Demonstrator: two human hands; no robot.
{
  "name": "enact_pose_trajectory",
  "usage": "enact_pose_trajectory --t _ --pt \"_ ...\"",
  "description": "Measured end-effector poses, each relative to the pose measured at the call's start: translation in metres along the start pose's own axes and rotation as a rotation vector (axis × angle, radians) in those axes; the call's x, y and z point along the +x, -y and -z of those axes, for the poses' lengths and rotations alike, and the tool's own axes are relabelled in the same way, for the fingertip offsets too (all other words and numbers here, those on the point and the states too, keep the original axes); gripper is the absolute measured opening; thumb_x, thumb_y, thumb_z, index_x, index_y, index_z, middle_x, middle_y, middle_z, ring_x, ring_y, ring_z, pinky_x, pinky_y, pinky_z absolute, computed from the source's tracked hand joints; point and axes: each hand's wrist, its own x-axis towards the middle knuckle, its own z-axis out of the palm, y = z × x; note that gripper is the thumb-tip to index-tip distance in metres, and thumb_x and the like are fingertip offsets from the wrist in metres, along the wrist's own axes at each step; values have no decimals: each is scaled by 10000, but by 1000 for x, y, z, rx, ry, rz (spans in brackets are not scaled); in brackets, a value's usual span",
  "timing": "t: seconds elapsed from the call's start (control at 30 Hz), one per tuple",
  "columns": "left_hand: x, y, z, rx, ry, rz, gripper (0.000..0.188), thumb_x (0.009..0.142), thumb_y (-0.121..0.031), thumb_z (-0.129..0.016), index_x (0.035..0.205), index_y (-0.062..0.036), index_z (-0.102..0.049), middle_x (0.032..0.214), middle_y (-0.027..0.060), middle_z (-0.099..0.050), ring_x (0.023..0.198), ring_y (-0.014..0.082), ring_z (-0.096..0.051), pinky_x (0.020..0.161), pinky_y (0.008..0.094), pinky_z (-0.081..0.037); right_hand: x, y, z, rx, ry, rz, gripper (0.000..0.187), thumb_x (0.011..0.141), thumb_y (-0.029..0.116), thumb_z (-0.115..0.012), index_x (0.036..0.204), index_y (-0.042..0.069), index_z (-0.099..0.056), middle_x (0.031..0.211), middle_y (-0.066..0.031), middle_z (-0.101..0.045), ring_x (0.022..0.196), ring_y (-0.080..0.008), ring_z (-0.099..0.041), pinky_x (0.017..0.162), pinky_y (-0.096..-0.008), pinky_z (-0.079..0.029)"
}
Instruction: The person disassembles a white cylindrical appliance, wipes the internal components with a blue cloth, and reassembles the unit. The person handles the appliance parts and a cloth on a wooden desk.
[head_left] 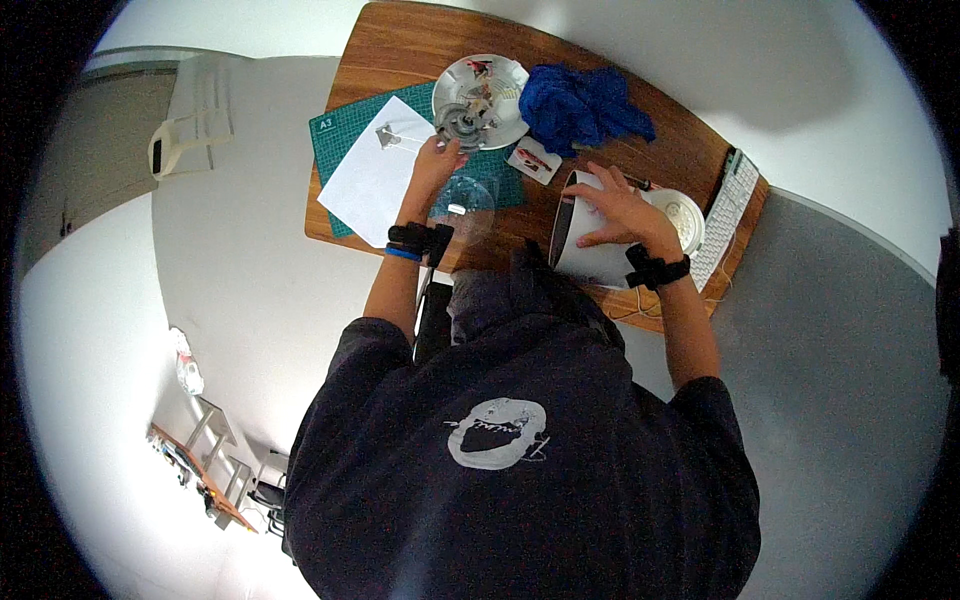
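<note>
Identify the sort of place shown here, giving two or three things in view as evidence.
Probably a workroom or office: a wooden desk holds a white keyboard near its right end and a green mat partly under paper.

Glare lower left, soft shadow on wall (790,85), bowed edges.

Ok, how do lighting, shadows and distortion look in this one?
Head view: fisheye with a black rim, the table's far edge bowed; lower-left wall washed out; soft dark shadow on the upper-right wall; faint pale streak and grain on the dark shirt.
</note>
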Motion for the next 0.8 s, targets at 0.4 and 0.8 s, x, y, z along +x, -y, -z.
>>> enact_pose_trajectory --t 0.4,0.8 --pt "-78 -45 -5 602 -21 -267 632 1026 -306 -661 1527 -14 -411 1253 227 -715 1012 288 -748 851 377 -582 -63 -26 23 40 -87 165 781 538 327 -986 1164 108 -575 1348 -185 -559 1225 -427 -594 968 -515 -515" --pt "-147 -88 -117 558 622 -212 585 1068 -371 -628 1519 -41 -455 1388 168 -644 1279 241 -601 1040 361 -491 -173 -49 9 415 -503 61 645 519 64 -985 949 84 -506 1680 -80 -370 1496 -346 -426 1097 -468 -539"
